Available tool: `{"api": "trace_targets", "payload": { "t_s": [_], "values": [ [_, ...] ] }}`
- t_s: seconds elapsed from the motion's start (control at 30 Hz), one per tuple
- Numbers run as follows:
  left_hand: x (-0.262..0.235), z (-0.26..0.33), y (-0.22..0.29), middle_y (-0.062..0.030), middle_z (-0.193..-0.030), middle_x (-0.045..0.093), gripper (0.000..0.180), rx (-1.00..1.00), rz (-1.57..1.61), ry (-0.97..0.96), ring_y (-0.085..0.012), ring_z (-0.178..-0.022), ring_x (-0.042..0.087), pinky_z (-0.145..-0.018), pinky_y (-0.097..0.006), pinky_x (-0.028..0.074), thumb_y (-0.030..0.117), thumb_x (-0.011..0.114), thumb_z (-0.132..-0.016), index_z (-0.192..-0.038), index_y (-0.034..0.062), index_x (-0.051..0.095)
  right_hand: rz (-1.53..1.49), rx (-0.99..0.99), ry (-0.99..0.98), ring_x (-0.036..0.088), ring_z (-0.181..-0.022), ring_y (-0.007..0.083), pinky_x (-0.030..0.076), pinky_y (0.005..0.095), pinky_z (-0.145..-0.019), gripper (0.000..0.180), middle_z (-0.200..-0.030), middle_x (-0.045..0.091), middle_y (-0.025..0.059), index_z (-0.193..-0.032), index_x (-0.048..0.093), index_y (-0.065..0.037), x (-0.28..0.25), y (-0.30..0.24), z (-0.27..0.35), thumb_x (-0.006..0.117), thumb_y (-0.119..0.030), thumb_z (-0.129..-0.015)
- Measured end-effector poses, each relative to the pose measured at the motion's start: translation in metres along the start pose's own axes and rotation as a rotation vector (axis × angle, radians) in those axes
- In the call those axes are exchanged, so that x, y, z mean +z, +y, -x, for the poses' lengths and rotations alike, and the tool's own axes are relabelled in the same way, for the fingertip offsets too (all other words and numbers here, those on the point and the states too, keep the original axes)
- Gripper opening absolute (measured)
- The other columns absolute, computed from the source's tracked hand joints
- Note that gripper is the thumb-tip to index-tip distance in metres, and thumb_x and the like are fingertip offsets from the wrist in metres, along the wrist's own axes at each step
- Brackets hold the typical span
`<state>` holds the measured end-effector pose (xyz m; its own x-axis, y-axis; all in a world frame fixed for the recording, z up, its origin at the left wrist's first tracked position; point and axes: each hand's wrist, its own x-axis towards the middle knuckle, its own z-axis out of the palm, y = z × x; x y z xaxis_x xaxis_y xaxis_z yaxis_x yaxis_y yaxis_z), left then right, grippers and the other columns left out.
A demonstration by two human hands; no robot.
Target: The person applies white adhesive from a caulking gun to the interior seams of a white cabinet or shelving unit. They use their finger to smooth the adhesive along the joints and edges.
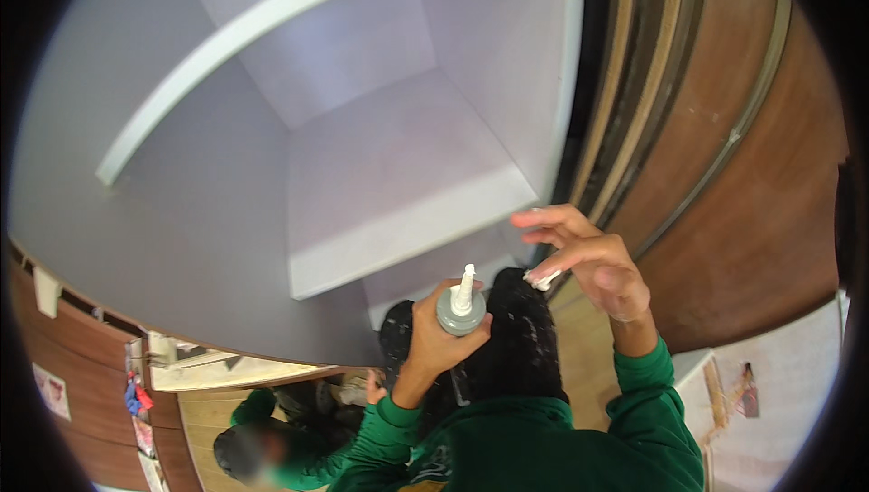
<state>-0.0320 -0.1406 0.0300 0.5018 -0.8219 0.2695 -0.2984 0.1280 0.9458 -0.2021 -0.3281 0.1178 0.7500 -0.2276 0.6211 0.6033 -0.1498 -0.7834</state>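
Note:
My left hand (pixel 433 336) is wrapped round a grey sealant cartridge (pixel 457 321). Its tapered white nozzle (pixel 465 291) points up and is coated with white paste at the tip. A thin dark metal part shows below the cartridge, too small to make out. To the right, my right hand (pixel 597 267) is raised with its fingers apart, just off the front corner of a pale shelf (pixel 407 240). A lump of white paste (pixel 543 281) clings to one finger, and more paste shows on the fingertips. The shelf sits inside a pale cabinet (pixel 353 35) in front of me.
Brown wood panels (pixel 724 121) lean at the right beside the cabinet's side edge. A white board with a damaged patch (pixel 744 392) lies at the lower right. At the lower left, another person in a green sleeve (pixel 303 469) is close beside my left arm.

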Motion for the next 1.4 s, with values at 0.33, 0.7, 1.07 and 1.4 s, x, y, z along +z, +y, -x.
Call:
{"api": "trace_targets", "payload": {
  "t_s": [0.33,0.7,1.07,1.4],
  "values": [
    [-0.083,-0.036,0.012,-0.011,-0.094,0.064,0.039,-0.091,0.262,0.171,-0.0203,-0.081,0.066,-0.068,-0.034,0.058,0.011,0.072,-0.085,-0.12,-0.0035,0.061,0.761,-0.185,0.401,0.059,-0.116,0.0339,0.046,0.0422,-0.101,0.081,-0.128,0.058,0.0221,-0.158,0.03,0.006,0.029,0.069,-0.073,0.064,-0.011,-0.087],
    [-0.139,-0.082,0.002,-0.0096,-0.089,0.059,0.042,-0.283,0.285,0.106,-0.0204,-0.081,0.063,-0.07,-0.035,0.058,0.023,0.067,-0.087,-0.119,-0.0028,0.06,1.179,-0.353,0.881,0.059,-0.081,0.0318,0.052,0.0442,-0.071,0.096,-0.099,0.057,0.0202,-0.155,0.021,0.014,0.005,0.118,-0.231,0.07,-0.013,-0.078],
    [-0.164,-0.099,-0.028,-0.0107,-0.084,0.063,0.041,-0.272,0.377,-0.138,-0.0229,-0.074,0.068,-0.068,-0.035,0.057,0.012,0.071,-0.086,-0.121,-0.0063,0.059,1.289,-0.446,1.09,0.057,-0.101,0.0436,0.046,0.0522,-0.093,0.106,-0.126,0.052,0.0381,-0.155,0.002,0.021,-0.004,0.085,-0.289,0.069,-0.008,-0.078],
    [-0.159,-0.098,-0.038,-0.0094,-0.083,0.065,0.038,-0.258,0.374,-0.241,-0.0214,-0.074,0.068,-0.069,-0.035,0.056,0.006,0.072,-0.084,-0.118,-0.0078,0.063,1.376,-0.448,1.128,0.055,-0.112,0.0455,0.044,0.0497,-0.1,0.106,-0.135,0.047,0.0415,-0.155,0.005,0.021,-0.014,0.09,-0.293,0.072,-0.006,-0.077]
  ]
}}
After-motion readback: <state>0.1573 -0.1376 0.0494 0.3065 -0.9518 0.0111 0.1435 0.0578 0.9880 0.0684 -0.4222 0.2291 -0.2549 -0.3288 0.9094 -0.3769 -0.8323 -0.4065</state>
